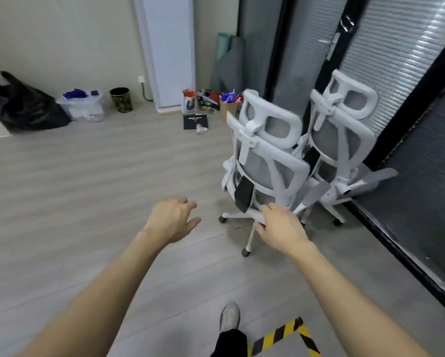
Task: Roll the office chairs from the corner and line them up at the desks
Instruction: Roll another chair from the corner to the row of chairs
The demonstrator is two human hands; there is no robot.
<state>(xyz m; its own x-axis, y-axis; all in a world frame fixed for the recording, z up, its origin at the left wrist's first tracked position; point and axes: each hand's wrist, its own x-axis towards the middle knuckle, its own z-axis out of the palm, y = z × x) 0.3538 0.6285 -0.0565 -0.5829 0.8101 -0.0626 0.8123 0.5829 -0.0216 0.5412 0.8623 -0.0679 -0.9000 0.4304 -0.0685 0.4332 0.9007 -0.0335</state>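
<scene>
Two white office chairs by the blinds wall, backs to camera: near chair (265, 161) just beside far chair (342, 135). Left hand (171, 219) and right hand (280, 228) reach forward, grip loose, fingers relaxed, holding nothing. Black bag (23, 104) far left.

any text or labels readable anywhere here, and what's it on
Nothing can be read for certain.
Black booklet on the floor: white print, too blurred to read.
White shopping bag by the wall: a dark logo, no legible words.
Black tags on the chair backs: no visible text.
</scene>
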